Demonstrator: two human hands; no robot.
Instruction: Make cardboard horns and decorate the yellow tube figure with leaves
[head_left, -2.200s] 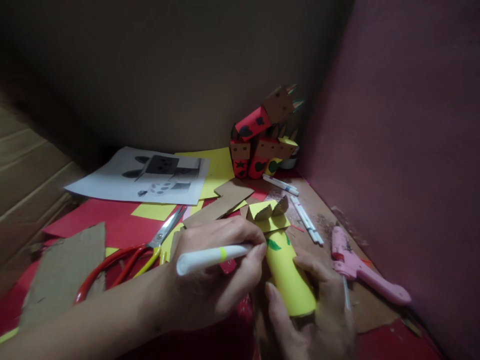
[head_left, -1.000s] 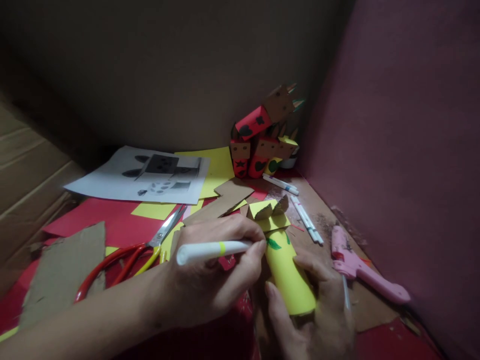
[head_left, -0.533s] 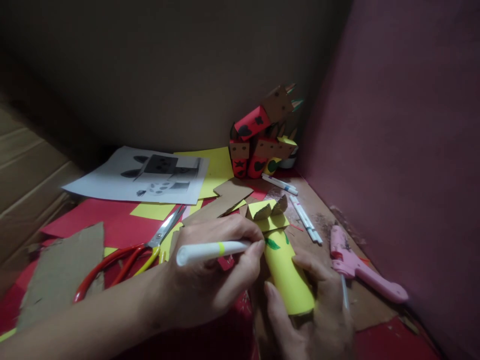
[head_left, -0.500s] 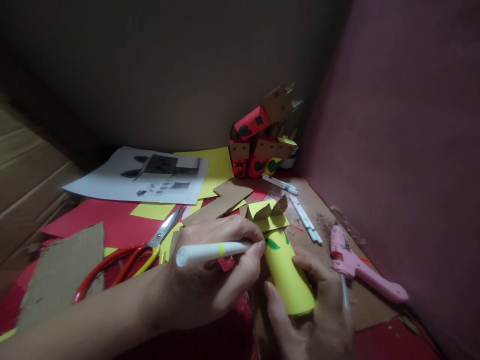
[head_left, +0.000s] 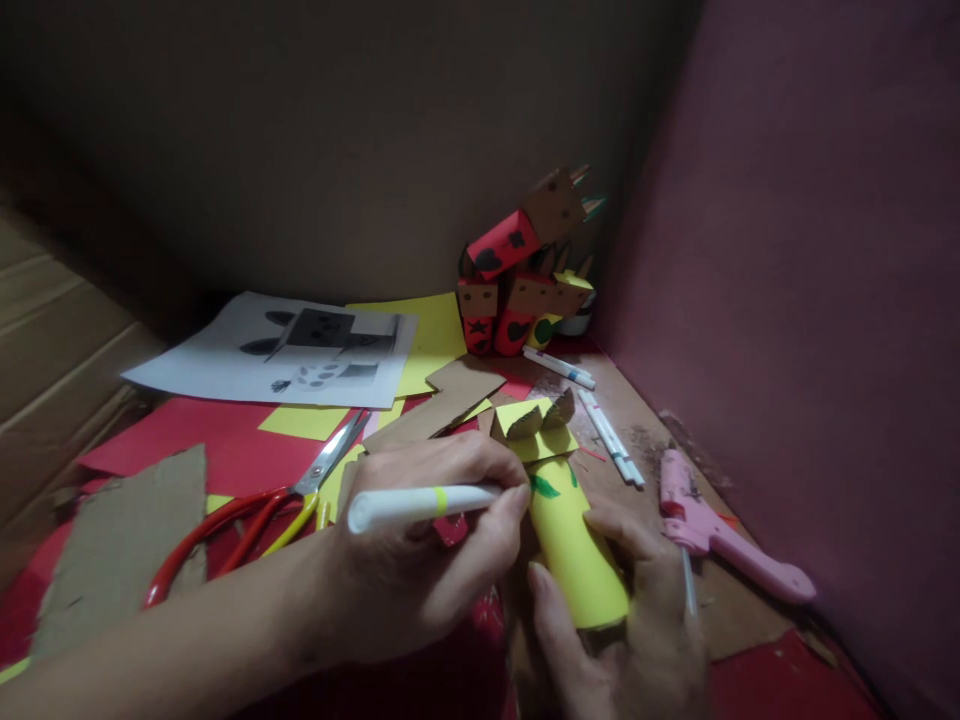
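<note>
Head view: the left hand (head_left: 412, 570) pinches a white marker (head_left: 412, 507) with a yellow band, thumb and fingertips drawn tight near its front end. The yellow paper tube (head_left: 577, 555) lies just to the right of those fingertips, gripped by the right hand (head_left: 634, 630), whose thumb presses one side while the fingers curl round the other near the lower end.

The tube's long axis slants from upper left to lower right, its lower end towards the right palm and its folded yellow head (head_left: 534, 440) with cardboard ears pointing away from the person. The marker runs nearly level, across that axis. The right hand is the nearer one, already touching the tube; the left fingertips sit beside its upper left edge, close to a green leaf mark (head_left: 544, 487). The marker's tip is hidden behind the fingers, so I cannot tell whether it touches the paper.

Near the right hand lies a pink glue gun (head_left: 720, 550); scissors (head_left: 300, 490) with red handles lie left of the left hand, beyond the forearm.
</note>
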